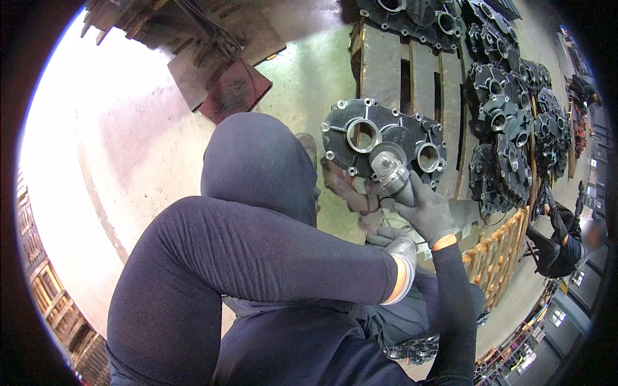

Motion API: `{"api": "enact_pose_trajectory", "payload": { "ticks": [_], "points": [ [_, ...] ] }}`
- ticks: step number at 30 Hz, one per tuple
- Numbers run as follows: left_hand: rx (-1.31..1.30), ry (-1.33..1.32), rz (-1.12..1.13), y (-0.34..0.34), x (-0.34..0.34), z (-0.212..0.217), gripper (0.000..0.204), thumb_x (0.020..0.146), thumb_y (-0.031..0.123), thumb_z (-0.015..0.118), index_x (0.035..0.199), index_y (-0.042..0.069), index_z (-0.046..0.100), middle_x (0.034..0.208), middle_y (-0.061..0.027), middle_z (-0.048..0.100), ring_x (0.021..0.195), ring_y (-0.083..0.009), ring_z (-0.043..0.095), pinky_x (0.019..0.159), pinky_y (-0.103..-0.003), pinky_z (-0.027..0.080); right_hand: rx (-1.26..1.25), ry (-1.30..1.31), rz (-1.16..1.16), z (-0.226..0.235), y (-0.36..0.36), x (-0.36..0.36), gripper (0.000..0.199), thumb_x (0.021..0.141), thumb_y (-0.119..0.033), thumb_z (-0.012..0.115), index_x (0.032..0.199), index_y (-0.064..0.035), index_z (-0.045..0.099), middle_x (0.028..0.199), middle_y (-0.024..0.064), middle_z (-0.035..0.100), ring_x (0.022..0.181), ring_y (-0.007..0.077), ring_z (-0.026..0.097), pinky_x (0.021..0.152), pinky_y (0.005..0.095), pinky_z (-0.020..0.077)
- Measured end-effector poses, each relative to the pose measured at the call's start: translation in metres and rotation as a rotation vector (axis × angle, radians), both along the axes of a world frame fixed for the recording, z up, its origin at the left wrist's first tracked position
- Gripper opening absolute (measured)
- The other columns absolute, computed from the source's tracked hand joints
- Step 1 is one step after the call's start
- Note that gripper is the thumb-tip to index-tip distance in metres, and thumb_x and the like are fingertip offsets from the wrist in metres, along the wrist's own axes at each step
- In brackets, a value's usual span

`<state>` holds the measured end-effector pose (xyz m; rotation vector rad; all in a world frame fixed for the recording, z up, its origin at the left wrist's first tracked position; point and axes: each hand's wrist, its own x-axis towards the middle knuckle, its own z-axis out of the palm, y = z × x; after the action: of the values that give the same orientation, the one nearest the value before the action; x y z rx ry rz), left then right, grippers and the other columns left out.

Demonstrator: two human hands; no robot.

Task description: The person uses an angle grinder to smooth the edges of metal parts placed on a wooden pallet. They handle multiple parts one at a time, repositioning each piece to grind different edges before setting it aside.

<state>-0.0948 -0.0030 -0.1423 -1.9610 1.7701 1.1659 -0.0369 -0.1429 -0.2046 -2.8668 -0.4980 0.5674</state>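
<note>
Right hand [430,212], gloved in dark grey, is clenched around the body of an angle grinder [394,175], right of frame centre. The grinder's metal head is at its upper-left end; the long axis runs from the glove at lower right up and left, so the tool points toward the upper left of the frame. The head lies against, or just in front of, the face of a dark cast housing cover [380,138]; actual contact cannot be confirmed.

Left hand [398,248], in a lighter grey glove, sits just below the right hand, fingers curled. Whether it grips anything cannot be told. Its dark-sleeved forearm crosses the lower centre of the frame.

The housing cover is a flat casting with round machined bores and bolt holes along its rim. It stands propped on edge against a wooden pallet [393,71], its face toward the camera, just above and right of frame centre.

Beyond, in the upper right, further dark castings [508,122] of like pattern are stacked in rows. A light wooden crate frame [499,254] stands at lower right. Another person [560,248] in dark clothing is at the far right edge.

The surface is a smooth, pale greenish concrete floor [302,83], with glare across the left. Rusty plates and scrap [222,71] lie at upper left. The setting is an industrial workshop.
</note>
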Motion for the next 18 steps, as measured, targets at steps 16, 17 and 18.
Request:
{"api": "enact_pose_trajectory", "payload": {
  "ticks": [16,17,18],
  "points": [
    [0.013,0.025,0.061,-0.002,0.009,0.010,0.038,0.087,0.030,0.071,0.116,0.008,0.083,0.103,-0.0191,0.082,0.087,-0.0431,0.079,0.081,-0.065,0.058,0.524,0.325,-0.459,-0.005,0.055,0.053,0.062,0.089,-0.040,0.084,0.129,0.0039,0.069,0.113,0.0242,0.078,0.104,0.0334,0.077,0.092,0.0414,0.0577],
    [-0.012,0.016,0.027,0.000,0.011,0.013,0.038,0.087,0.030,0.071,0.115,0.008,0.083,0.102,-0.0186,0.082,0.087,-0.0430,0.079,0.081,-0.065,0.058,0.500,0.337,-0.473,-0.005,0.053,0.057,0.062,0.089,-0.041,0.084,0.129,0.0036,0.069,0.113,0.0241,0.078,0.104,0.0333,0.077,0.092,0.0413,0.0578],
    [-0.019,0.020,0.063,0.004,0.011,0.014,0.037,0.087,0.030,0.071,0.114,0.008,0.084,0.101,-0.0181,0.082,0.087,-0.0426,0.079,0.081,-0.065,0.058,0.493,0.356,-0.467,-0.006,0.062,0.062,0.062,0.089,-0.041,0.084,0.130,0.0033,0.069,0.113,0.0240,0.078,0.104,0.0331,0.078,0.092,0.0411,0.0579]
  ]
}}
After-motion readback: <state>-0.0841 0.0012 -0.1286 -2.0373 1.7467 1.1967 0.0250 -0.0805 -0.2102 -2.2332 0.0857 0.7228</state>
